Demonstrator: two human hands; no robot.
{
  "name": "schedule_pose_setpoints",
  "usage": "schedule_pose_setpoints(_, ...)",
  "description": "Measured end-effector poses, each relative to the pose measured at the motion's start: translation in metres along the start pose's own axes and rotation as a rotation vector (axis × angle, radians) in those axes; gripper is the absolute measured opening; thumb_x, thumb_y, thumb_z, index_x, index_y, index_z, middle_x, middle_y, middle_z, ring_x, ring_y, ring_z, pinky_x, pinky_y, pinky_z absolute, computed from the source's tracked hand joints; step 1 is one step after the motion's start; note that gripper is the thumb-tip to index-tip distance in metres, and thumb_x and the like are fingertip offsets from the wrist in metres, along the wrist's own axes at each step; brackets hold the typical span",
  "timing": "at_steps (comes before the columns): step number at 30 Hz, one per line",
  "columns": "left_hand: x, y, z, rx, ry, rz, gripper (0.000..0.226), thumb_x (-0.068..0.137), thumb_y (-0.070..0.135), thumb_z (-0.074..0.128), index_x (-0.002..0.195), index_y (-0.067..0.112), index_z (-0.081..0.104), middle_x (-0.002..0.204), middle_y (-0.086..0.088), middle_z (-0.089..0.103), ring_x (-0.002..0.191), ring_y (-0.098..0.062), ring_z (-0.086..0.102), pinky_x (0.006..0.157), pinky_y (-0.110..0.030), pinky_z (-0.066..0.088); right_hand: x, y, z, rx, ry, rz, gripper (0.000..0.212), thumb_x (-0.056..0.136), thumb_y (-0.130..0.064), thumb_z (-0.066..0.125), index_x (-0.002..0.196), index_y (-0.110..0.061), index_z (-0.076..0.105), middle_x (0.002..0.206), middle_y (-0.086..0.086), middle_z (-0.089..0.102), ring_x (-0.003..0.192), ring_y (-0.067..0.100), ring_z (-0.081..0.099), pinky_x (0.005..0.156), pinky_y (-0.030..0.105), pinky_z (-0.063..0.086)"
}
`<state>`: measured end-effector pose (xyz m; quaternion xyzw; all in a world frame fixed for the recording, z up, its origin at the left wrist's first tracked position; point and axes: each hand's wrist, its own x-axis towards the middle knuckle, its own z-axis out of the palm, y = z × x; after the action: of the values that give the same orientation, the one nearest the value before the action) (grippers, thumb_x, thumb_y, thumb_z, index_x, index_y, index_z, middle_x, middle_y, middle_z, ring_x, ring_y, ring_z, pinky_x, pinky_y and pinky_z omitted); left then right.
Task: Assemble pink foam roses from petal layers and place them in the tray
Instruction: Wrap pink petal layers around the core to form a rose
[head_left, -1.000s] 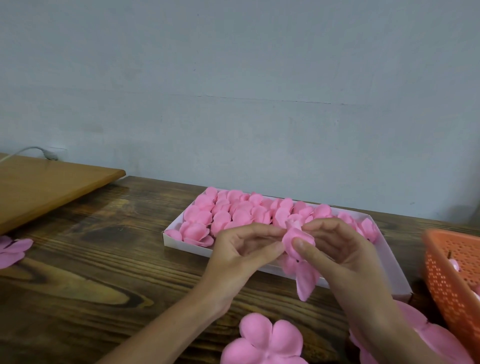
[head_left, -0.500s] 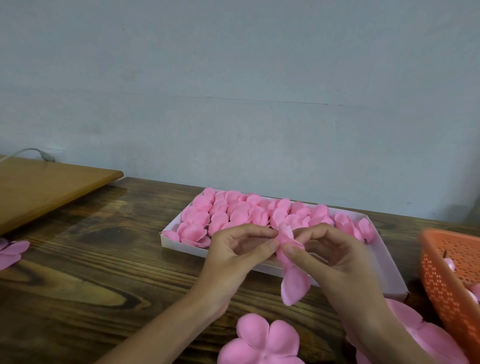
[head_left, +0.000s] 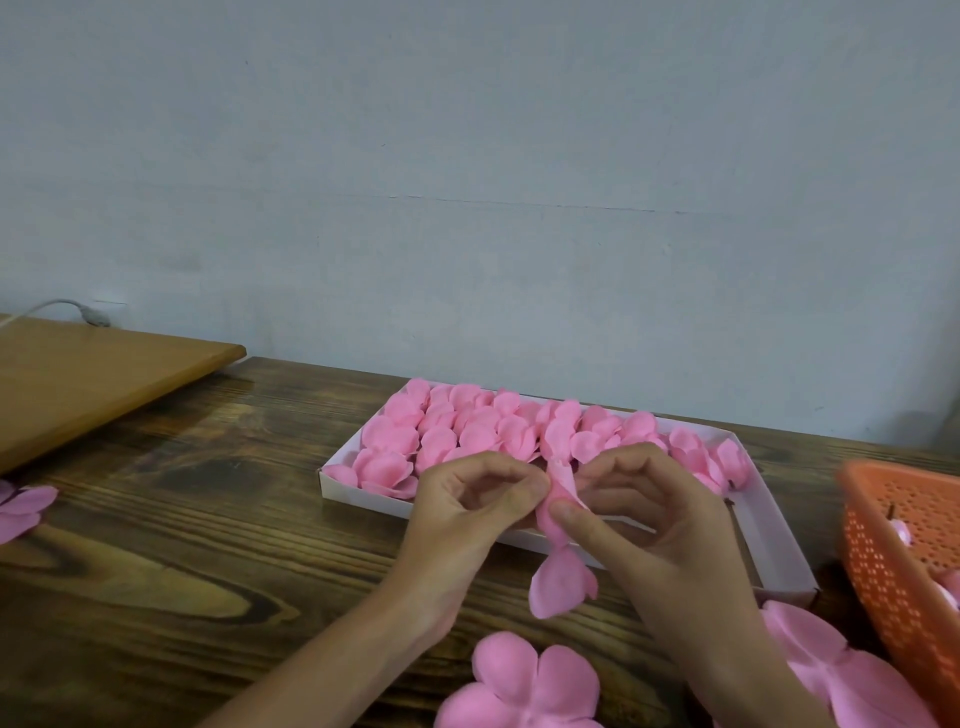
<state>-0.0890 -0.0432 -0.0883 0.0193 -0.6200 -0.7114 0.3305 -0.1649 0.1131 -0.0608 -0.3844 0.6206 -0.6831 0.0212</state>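
Observation:
Both hands work a pink foam petal layer (head_left: 560, 577) just in front of the white tray (head_left: 774, 545). My left hand (head_left: 467, 514) pinches its rolled upper part between thumb and forefinger. My right hand (head_left: 660, 525) pinches the same piece from the right, thumb pressed on the fold. One loose petal hangs down below the fingers. The tray holds several finished pink roses (head_left: 467, 431), filling its left and back part. A flat flower-shaped petal layer (head_left: 524, 686) lies on the table below my hands.
An orange perforated basket (head_left: 893, 566) with pink pieces stands at the right edge. More flat petal layers (head_left: 836, 670) lie under my right wrist, and one (head_left: 21, 512) lies at the far left. A light wooden board (head_left: 93, 374) sits at the back left on the dark wooden table (head_left: 182, 545).
The petal layer has been rolled tighter between my fingers, and its hanging petal has swung lower. Both hands stayed in front of the tray.

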Motion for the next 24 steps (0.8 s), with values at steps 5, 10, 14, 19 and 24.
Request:
schedule_pose_setpoints(5,0.0007,-0.004,0.0003,0.025,0.022,0.012,0.019,0.078,0.038,0.082,0.087,0.021,0.083,0.09,-0.005,0.079,0.088,-0.016,0.074,0.078,-0.027,0.059,-0.0017,-0.0006,0.0008,-0.052,0.002,0.008,0.024,0.071,-0.007,0.089,0.083,-0.014,0.07,0.082,-0.003,0.076,0.075,0.01,0.075,0.066,0.018,0.058)
schedule_pose_setpoints(10,0.0012,-0.0023,-0.0006,0.024,0.006,0.055,0.014,0.082,0.032,0.082,0.09,0.021,0.084,0.092,-0.004,0.08,0.086,-0.013,0.075,0.076,-0.022,0.058,-0.0014,-0.0019,0.0011,-0.024,0.013,0.019,0.024,0.071,-0.003,0.089,0.083,-0.013,0.07,0.079,-0.002,0.075,0.072,0.014,0.074,0.065,0.019,0.058)
schedule_pose_setpoints(14,0.0011,-0.0027,-0.0007,0.04,0.039,0.054,0.019,0.077,0.032,0.085,0.093,0.023,0.084,0.094,-0.005,0.081,0.087,-0.015,0.077,0.074,-0.021,0.059,-0.0019,-0.0003,0.0022,-0.004,0.016,0.031,0.024,0.072,0.0,0.088,0.082,-0.011,0.069,0.078,0.002,0.075,0.07,0.014,0.074,0.063,0.02,0.058)
schedule_pose_setpoints(19,-0.0003,0.0004,0.0002,0.074,0.032,0.107,0.013,0.081,0.027,0.083,0.094,0.024,0.085,0.095,-0.005,0.081,0.091,-0.019,0.078,0.079,-0.025,0.061,-0.0012,0.0015,0.0007,-0.014,0.015,0.003,0.021,0.072,-0.001,0.088,0.077,-0.007,0.068,0.075,0.005,0.074,0.07,0.018,0.073,0.065,0.023,0.06)
schedule_pose_setpoints(24,-0.0029,0.0043,0.0041,0.091,-0.03,0.158,0.022,0.089,0.013,0.077,0.103,0.029,0.085,0.101,-0.002,0.082,0.095,-0.018,0.079,0.081,-0.021,0.06,0.0009,0.0005,-0.0012,-0.012,0.039,-0.009,0.021,0.067,-0.023,0.085,0.074,-0.008,0.071,0.075,0.006,0.075,0.07,0.02,0.074,0.065,0.023,0.06)
